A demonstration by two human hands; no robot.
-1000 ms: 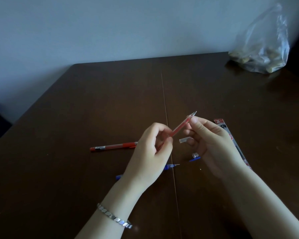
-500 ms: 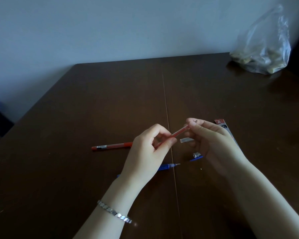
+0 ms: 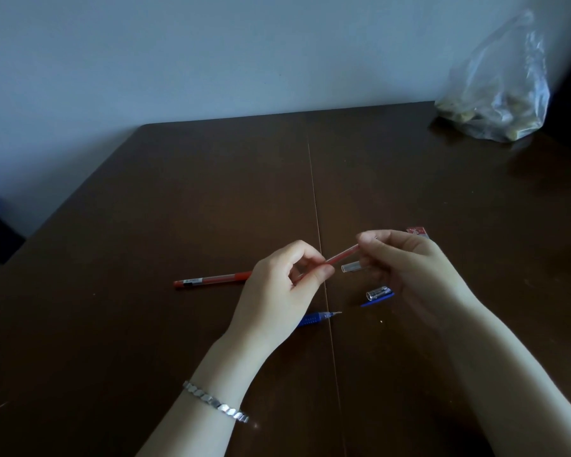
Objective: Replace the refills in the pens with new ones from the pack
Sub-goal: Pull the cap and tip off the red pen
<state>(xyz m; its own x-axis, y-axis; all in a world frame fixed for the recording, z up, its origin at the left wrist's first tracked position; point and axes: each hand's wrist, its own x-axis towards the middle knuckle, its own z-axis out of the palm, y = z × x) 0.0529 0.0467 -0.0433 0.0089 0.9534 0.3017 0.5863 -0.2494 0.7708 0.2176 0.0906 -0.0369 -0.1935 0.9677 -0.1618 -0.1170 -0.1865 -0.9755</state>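
Note:
A thin red refill (image 3: 342,254) is held between both hands above the dark wooden table (image 3: 178,192). My left hand (image 3: 277,291) pinches its lower end and my right hand (image 3: 409,268) covers its tip end with thumb and fingers. A red pen (image 3: 211,279) lies on the table to the left. A blue pen (image 3: 314,318) lies partly hidden under my left hand. Two clear caps (image 3: 353,267) (image 3: 378,293) lie by my right hand. The refill pack (image 3: 417,231) shows only its red top corner behind my right hand.
A clear plastic bag (image 3: 498,94) with pale contents stands at the table's far right corner by the wall. A seam (image 3: 314,192) runs down the table's middle. A silver bracelet (image 3: 215,402) is on my left wrist.
My right hand's fingers slid over the refill's tip, which was sticking out beyond them a second ago. The refill now lies flatter between the hands.

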